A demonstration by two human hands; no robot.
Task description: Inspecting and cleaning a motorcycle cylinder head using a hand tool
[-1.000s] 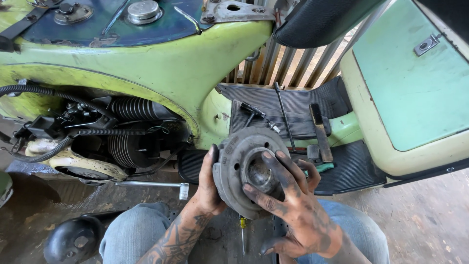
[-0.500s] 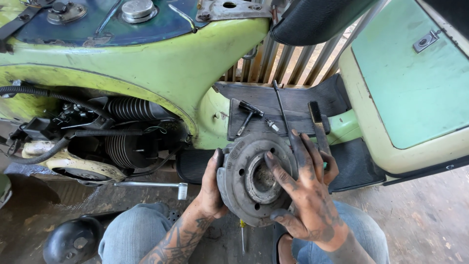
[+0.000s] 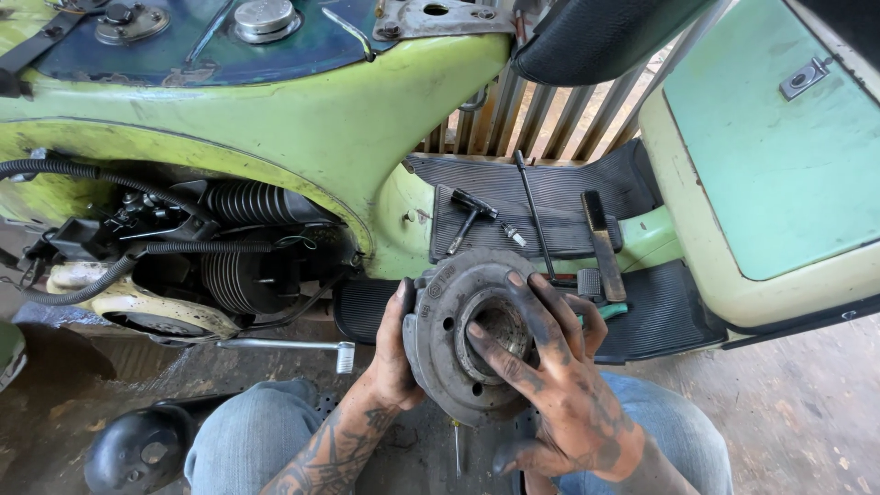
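Got the round grey flywheel [image 3: 458, 339] in front of my knees, just below the green scooter [image 3: 302, 119] footboard. My left hand [image 3: 392, 353] grips its left rim from behind, my right hand [image 3: 550, 385] lies spread over its face, fingertips at the centre hole.

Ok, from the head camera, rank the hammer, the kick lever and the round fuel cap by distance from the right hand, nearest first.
1. The hammer, on the ribbed floor mat just above the right hand.
2. The kick lever, low to the left, beyond the round metal part.
3. The fuel cap, far up on the scooter's top, upper left.
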